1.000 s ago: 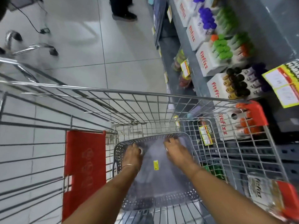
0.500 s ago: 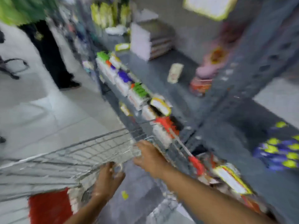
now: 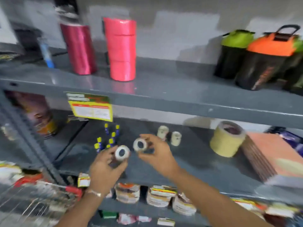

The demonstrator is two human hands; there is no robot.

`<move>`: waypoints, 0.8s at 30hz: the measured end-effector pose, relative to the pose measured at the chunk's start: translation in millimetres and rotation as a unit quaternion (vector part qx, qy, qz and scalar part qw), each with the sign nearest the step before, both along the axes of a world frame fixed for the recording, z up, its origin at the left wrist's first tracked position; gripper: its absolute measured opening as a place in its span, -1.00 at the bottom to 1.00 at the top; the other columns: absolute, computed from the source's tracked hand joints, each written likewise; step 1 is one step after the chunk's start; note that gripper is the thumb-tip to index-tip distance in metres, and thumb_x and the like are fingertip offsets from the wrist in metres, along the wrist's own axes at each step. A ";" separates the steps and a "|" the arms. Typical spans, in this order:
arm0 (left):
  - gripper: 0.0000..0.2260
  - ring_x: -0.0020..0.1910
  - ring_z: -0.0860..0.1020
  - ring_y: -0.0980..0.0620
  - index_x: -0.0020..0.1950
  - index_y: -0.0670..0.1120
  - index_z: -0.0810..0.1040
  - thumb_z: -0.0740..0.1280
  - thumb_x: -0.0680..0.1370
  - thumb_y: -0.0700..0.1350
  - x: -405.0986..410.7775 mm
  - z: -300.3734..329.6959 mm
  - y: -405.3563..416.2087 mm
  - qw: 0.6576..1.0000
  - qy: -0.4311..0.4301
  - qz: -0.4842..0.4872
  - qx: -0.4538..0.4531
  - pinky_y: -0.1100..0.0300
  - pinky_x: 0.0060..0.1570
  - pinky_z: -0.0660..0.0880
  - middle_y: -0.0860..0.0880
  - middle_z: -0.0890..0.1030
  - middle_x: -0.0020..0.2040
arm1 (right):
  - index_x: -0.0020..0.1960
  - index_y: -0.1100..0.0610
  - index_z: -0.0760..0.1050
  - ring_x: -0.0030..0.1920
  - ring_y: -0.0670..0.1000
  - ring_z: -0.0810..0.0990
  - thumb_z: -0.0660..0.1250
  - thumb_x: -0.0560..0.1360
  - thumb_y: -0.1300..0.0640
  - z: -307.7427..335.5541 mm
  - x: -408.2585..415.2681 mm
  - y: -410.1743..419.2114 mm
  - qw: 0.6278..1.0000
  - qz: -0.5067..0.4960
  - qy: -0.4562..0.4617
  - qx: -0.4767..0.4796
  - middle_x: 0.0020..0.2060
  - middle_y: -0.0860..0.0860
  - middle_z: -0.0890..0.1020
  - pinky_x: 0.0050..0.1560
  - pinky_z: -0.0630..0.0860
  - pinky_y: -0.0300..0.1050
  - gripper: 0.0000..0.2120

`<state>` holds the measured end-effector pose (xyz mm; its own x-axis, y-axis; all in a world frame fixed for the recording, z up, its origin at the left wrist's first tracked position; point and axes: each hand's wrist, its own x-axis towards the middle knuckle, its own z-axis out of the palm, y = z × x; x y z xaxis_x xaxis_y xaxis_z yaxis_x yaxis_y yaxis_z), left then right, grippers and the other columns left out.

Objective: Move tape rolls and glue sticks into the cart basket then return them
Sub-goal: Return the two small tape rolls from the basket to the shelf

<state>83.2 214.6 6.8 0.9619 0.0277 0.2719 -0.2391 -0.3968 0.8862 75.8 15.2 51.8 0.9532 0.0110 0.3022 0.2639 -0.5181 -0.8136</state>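
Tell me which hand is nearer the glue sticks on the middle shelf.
Left. The left hand holds a tape roll just right of the glue sticks; the right hand is further right.

four small tape rolls (image 3: 122,152), one large tape roll (image 3: 227,139), two red cylinders (image 3: 122,49)

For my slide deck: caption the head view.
Left hand and right hand each hold a tape roll over the shelf.
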 end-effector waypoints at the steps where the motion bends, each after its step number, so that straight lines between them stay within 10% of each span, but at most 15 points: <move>1: -0.62 -0.08 0.66 0.02 0.05 0.06 0.60 0.50 0.24 0.00 9.5 9.2 -28.8 1.000 -0.008 -0.020 -0.011 0.06 0.03 0.59 -0.03 0.68 -0.04 | 0.16 0.13 0.57 -0.05 -0.25 0.64 0.53 0.29 0.34 1.5 1.7 -27.7 0.999 -0.030 0.004 0.021 0.03 0.07 0.68 0.03 0.53 -0.37 -0.53; 3: -0.65 -0.13 0.65 0.04 -0.01 0.08 0.62 0.42 0.22 0.09 30.9 21.1 -78.5 0.998 -0.037 -0.048 0.006 0.11 -0.02 0.59 0.00 0.70 -0.12 | 0.08 0.03 0.56 -0.15 -0.31 0.63 0.53 0.27 0.32 -1.4 10.4 -75.3 0.992 -0.115 0.007 0.051 -0.07 0.11 0.68 -0.08 0.52 -0.44 -0.57; 7: -0.67 -0.30 0.56 0.41 -0.05 0.04 0.61 0.53 0.22 -0.02 69.7 32.8 -145.9 0.996 -0.029 -0.088 0.003 0.60 -0.24 0.38 0.19 0.65 -0.25 | 0.24 0.04 0.47 0.09 0.13 0.64 0.50 0.34 0.26 -25.4 39.1 -146.8 0.973 -0.212 0.070 0.064 0.07 0.06 0.65 0.15 0.58 0.10 -0.50; 15: -0.53 -0.14 0.58 0.02 0.23 -0.03 0.49 0.48 0.34 -0.22 124.1 20.4 -196.2 0.993 0.019 -0.113 0.036 0.32 -0.09 0.42 0.07 0.58 -0.14 | 0.31 0.08 0.36 -0.03 -0.02 0.55 0.51 0.39 0.25 -65.6 91.5 -187.3 0.978 -0.192 0.076 0.025 -0.05 -0.04 0.57 -0.04 0.45 -0.28 -0.44; 24: -0.50 -0.26 0.50 0.25 0.29 0.09 0.43 0.42 0.37 -0.14 144.0 -3.2 -201.6 0.992 0.051 -0.099 0.062 0.51 -0.20 0.30 0.17 0.58 -0.19 | 0.28 0.03 0.32 -0.04 0.03 0.61 0.47 0.37 0.19 -88.2 112.8 -191.2 0.979 -0.168 0.115 -0.003 0.01 0.05 0.65 -0.20 0.44 -0.34 -0.44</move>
<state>227.2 12.9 3.7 0.9679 -0.1913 0.1627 -0.2347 -0.4586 0.8571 188.6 -176.1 -36.3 0.9460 -0.3144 0.0794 -0.1132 -0.5496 -0.8277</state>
